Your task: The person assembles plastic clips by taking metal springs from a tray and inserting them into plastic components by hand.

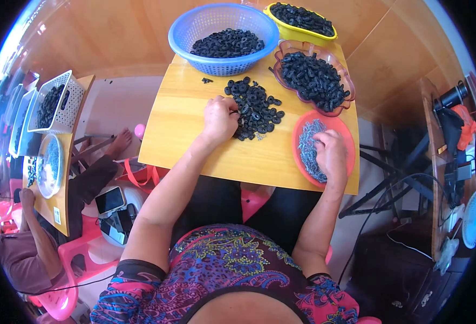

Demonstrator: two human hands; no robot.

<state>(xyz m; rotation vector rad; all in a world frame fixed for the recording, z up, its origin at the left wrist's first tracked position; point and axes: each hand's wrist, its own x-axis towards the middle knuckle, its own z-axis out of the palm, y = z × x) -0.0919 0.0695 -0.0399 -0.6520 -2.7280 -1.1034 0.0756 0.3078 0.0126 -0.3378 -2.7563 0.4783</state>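
At the left edge of a loose pile of small black oval parts (255, 108), some with holes, my left hand (220, 119) is closed, its fingers curled together. Whatever it may grip is hidden behind the fingers. My right hand (332, 154) reaches over an orange-red oval plate (347, 132) and pinches among small silvery metal pieces (309, 141), which look like screws. Anything between those fingertips is too small to make out. Both the pile and the plate rest on a yellow wooden table (181, 143).
Behind the pile stand a blue basket (176, 40), a reddish scalloped dish (351, 81) and a yellow tub (324, 39), all with black parts. At far left, another person's hand (27, 198) is beside a second table (60, 216). A wooden desk (429, 156) stands right.
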